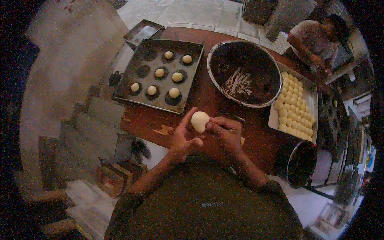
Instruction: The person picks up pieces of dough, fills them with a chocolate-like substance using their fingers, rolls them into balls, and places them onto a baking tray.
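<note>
A pale dough ball is held in front of me, over the near side of the red-brown table. My left hand cradles it from the left, fingers stretched up behind it and thumb set apart below. From the other side, my right hand pinches the ball's lower right edge between thumb and fingertips. The ball narrows toward that pinch. Just beyond my left hand lies a dark metal baking tray, where several small dough balls sit apart on round dark patches.
A big round pan holds thin pale strips. Right of it, a pale box carries rows of dough balls. A dark bucket stands near right. Another person is at far right. A cardboard box sits lower left.
</note>
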The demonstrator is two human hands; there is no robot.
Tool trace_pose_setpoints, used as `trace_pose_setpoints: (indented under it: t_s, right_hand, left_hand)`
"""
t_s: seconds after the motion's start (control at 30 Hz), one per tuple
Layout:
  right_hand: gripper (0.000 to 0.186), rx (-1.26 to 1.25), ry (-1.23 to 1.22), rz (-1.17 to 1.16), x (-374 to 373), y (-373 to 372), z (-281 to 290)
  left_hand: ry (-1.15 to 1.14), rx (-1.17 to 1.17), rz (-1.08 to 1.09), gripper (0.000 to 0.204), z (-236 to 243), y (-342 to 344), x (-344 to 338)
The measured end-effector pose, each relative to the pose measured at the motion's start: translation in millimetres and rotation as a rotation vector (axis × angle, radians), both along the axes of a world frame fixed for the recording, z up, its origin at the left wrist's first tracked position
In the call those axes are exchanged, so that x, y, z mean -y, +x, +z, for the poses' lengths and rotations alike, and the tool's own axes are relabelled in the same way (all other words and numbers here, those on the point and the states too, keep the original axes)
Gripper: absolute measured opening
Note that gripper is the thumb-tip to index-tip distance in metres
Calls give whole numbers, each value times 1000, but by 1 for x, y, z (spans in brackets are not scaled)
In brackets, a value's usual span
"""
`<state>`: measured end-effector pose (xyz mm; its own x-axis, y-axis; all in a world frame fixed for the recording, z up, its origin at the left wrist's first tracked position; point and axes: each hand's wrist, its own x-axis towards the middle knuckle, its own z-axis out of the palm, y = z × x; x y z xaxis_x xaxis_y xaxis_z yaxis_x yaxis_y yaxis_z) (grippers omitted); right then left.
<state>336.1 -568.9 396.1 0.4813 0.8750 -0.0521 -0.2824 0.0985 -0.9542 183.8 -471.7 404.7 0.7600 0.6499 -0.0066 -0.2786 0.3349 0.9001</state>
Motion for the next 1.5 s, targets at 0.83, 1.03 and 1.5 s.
trace_pose_setpoints:
  t_s: [0.83, 1.03, 1.5]
  right_hand:
    - [40, 1478, -346, 379, -11, 4, -151]
    - [38, 1586, -53, 80, -44, -53, -182]
    - [31, 1525, 178, 267, -35, 31, -192]
  left_hand:
    - [921, -952, 34, 103, -58, -101, -96]
    - [1169, -1674, 422, 106, -160, -87, -111]
    - [1151, -1526, 548, 100, -186, -90, -111]
